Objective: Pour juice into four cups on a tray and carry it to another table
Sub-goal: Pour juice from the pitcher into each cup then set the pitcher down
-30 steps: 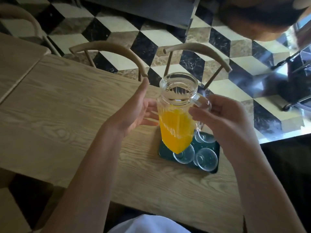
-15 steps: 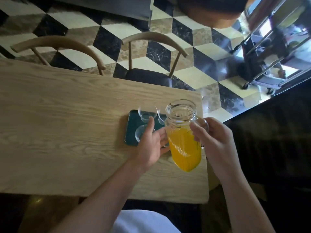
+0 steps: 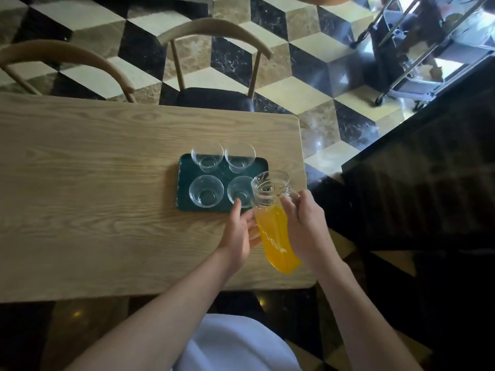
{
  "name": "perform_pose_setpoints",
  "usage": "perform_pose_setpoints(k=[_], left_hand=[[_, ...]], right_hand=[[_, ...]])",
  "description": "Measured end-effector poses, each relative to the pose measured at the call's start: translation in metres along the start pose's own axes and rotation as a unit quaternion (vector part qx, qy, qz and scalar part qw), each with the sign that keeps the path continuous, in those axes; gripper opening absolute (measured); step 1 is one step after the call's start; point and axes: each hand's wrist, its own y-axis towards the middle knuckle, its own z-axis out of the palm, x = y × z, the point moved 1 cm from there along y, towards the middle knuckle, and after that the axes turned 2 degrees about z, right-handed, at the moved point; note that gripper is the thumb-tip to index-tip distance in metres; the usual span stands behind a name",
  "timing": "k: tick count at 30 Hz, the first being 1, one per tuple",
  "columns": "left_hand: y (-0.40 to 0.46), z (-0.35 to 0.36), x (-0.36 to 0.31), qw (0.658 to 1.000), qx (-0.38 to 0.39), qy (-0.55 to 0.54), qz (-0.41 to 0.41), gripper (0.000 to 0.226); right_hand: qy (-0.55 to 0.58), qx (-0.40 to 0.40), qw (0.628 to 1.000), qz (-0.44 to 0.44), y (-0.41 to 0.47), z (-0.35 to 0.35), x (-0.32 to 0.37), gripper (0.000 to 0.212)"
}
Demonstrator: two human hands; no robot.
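A glass pitcher [image 3: 273, 210] half full of orange juice hangs above the table's near right corner, its mouth tipped toward the tray. My right hand [image 3: 305, 226] grips its handle side. My left hand [image 3: 242, 231] supports its left wall with the fingers underneath. A dark green tray [image 3: 184, 183] lies on the wooden table [image 3: 93, 196] and carries several clear glass cups with no juice in them, among them a near left cup [image 3: 206, 195] and a far right cup [image 3: 239, 159]. The pitcher's rim hides part of the near right cup [image 3: 239, 194].
Two wooden chairs stand at the table's far side, one at the left [image 3: 67, 62] and one with a dark seat [image 3: 214, 60] behind the tray. A metal trolley [image 3: 428, 49] is at the far right on the chequered floor. A dark counter [image 3: 428, 183] runs along the right.
The view has swung so the tray and cups now sit in front of the pitcher. The pitcher has come down and toward the tray's near right corner, still held by both hands.
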Motion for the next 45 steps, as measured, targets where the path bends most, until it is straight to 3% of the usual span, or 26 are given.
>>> perform_pose_setpoints(k=[6, 13, 26, 45], left_hand=[[0.006, -0.005, 0.029, 0.996, -0.014, -0.068, -0.061, 0.082], [0.014, -0.010, 0.050, 0.987, -0.014, -0.120, -0.103, 0.069], [0.027, -0.024, 0.056, 0.984, 0.017, -0.136, -0.116, 0.059], [0.034, -0.029, 0.065, 0.973, 0.024, -0.173, -0.152, 0.058]], right_hand=[[-0.072, 0.040, 0.997, 0.004, 0.006, 0.007, -0.009, 0.030], [-0.111, 0.087, 0.990, 0.033, 0.016, 0.015, -0.014, 0.029], [-0.173, 0.127, 0.975, 0.059, 0.038, 0.032, -0.005, 0.037], [-0.224, 0.163, 0.956, 0.093, 0.055, 0.042, 0.006, 0.034]])
